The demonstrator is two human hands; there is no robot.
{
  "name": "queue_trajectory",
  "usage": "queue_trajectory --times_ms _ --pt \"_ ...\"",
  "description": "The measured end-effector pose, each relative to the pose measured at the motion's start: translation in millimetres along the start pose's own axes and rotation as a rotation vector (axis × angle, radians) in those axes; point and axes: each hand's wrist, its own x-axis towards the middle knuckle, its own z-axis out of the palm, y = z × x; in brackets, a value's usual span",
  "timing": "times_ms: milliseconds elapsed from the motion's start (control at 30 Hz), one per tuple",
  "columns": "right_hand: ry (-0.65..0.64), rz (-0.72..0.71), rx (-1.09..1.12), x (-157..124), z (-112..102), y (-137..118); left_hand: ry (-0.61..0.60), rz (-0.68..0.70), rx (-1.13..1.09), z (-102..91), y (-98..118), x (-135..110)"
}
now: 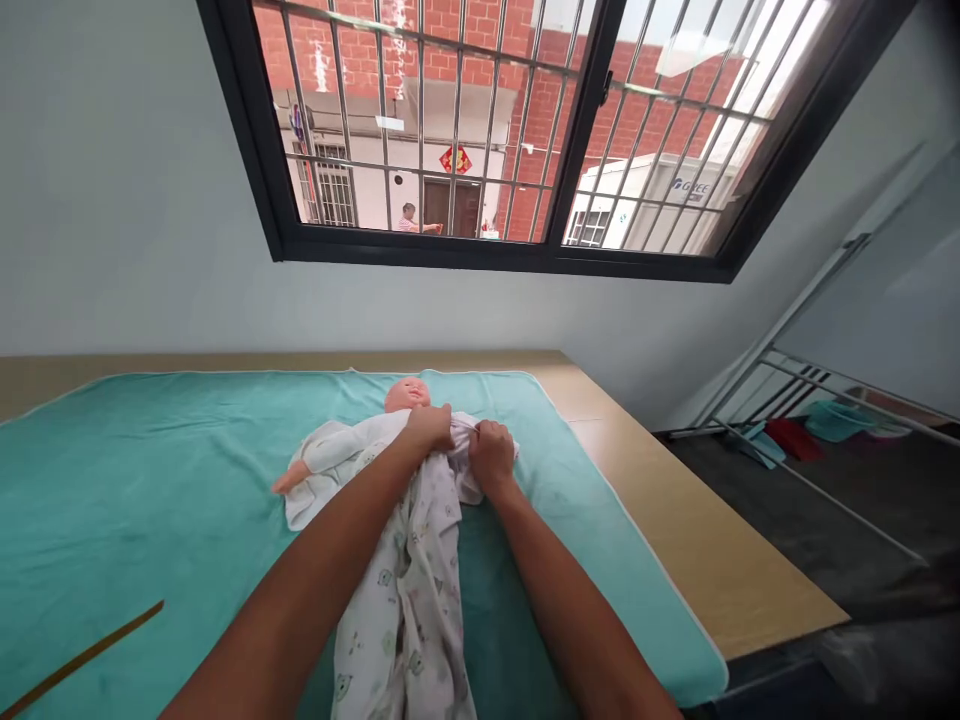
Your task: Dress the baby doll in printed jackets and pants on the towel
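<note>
A baby doll [407, 393] lies on its back on a turquoise cloth [187, 480], its head toward the wall. It wears a white baby garment [409, 590] with small printed animals, spread down toward me. One doll arm sticks out of the sleeve on the left, its hand bare. My left hand [430, 428] is closed on the garment near the doll's chest. To its right, my right hand [493, 455] pinches the sleeve on the other side, where the cloth is bunched. The doll's arm on that side is hidden by fabric and fingers.
The cloth covers a wooden tabletop [720, 560] against a white wall. A thin brown strip [90, 652] lies at the lower left. Above is a barred window [555, 130], with a person outside. A metal frame [817, 400] and a teal basin [836, 420] are at the right.
</note>
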Motion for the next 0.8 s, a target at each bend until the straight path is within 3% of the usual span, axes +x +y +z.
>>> queue_trajectory --times_ms 100,233,333,467,567,800 --pt "0.028 0.056 0.018 -1 0 4 -0.017 -0.008 0.008 1.0 0 0" --pt "0.107 0.050 0.083 -12 6 -9 0.059 -0.006 -0.045 4.2 2 -3" --pt "0.074 0.058 0.091 -15 9 -10 0.100 -0.022 -0.111 1.1 -8 -8" --pt "-0.002 0.170 0.179 -6 8 11 0.095 -0.050 -0.207 -12.4 -32 -15" --pt "-0.009 0.209 0.212 2 8 27 0.076 0.003 -0.278 -20.7 -43 -21" --pt "-0.021 0.282 0.207 3 10 36 0.173 0.066 -0.417 -25.9 -56 -35"
